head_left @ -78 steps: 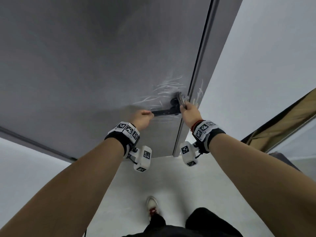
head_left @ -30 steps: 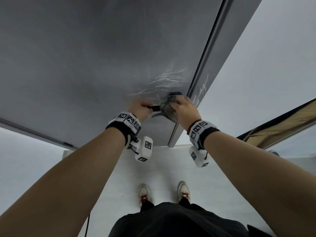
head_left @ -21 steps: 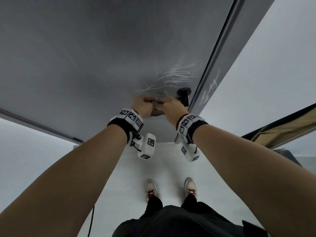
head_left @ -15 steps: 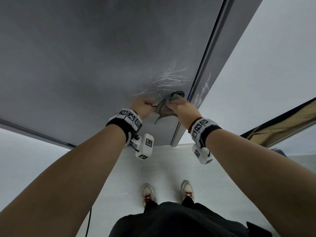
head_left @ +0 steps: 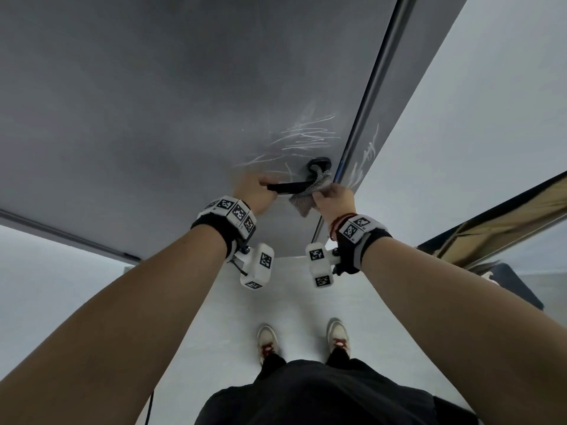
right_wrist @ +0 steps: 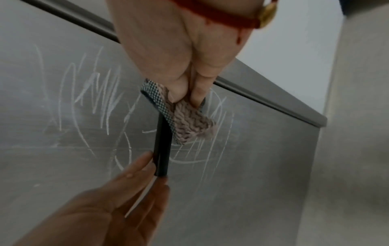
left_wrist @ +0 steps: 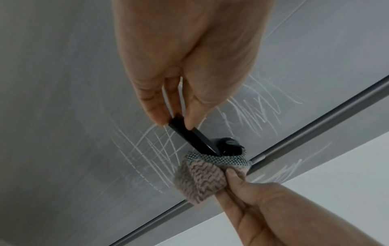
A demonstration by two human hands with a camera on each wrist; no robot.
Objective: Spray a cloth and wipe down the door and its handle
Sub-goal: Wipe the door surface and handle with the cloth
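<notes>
A grey door (head_left: 153,102) carries white chalk scribbles around a black lever handle (head_left: 288,187). My left hand (head_left: 253,191) pinches the free end of the handle (left_wrist: 189,131) between thumb and fingertips. My right hand (head_left: 334,199) pinches a folded grey knitted cloth (head_left: 306,199) wrapped round the handle's inner end, next to the round black rose (head_left: 319,164). In the left wrist view the cloth (left_wrist: 206,176) hangs below the rose (left_wrist: 228,146). In the right wrist view the cloth (right_wrist: 185,121) sits at the top of the handle (right_wrist: 161,149).
The door's edge and grey frame strip (head_left: 368,96) run just right of the handle, with scribbles on the edge face (head_left: 366,151). A pale wall (head_left: 475,118) stands to the right. A dark object (head_left: 506,283) lies on the light floor at right; my shoes (head_left: 267,338) are below.
My right hand and the cloth slid along the handle toward my left hand, then back out to the end by the rose. My left hand kept its hold on the handle tip.
</notes>
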